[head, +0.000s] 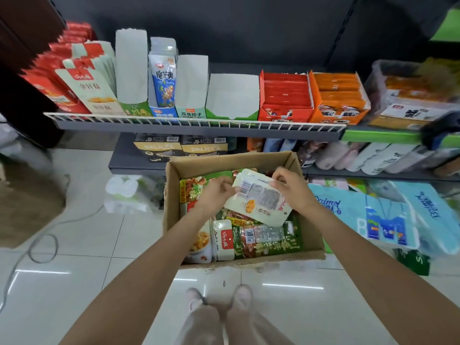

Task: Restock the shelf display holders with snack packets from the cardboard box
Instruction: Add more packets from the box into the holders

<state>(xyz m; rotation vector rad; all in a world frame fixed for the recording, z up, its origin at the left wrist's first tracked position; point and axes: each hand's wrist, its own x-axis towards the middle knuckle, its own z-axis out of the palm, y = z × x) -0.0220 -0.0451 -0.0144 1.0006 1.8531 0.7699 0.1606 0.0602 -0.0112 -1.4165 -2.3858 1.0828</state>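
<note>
Snack packet (258, 197), cream-white and flat, hangs over the open cardboard box (174, 210) on the shop floor, held between a person's two hands. In the head view, the left hand (216, 192) pinches its near-left edge beside the barcode, and the right hand (290, 186) has fingers curled over its top-right corner; both are clamped on the same packet. Its long axis runs from about eleven o'clock down to five o'clock, back face up, showing a barcode, a grey printed panel, a small orange picture and red script along one edge.

From the hands, the shelf (194, 125) lies at twelve o'clock, above and beyond the box. A wide empty holder (232, 95) with a green base stands almost straight ahead; two tall empty holders sit nearer eleven o'clock. Neither hand is clearly nearer it, though the right grips the shelf-facing end. Which holder matches the packet cannot be read from here. More packets, green and white, fill the box beneath.
</note>
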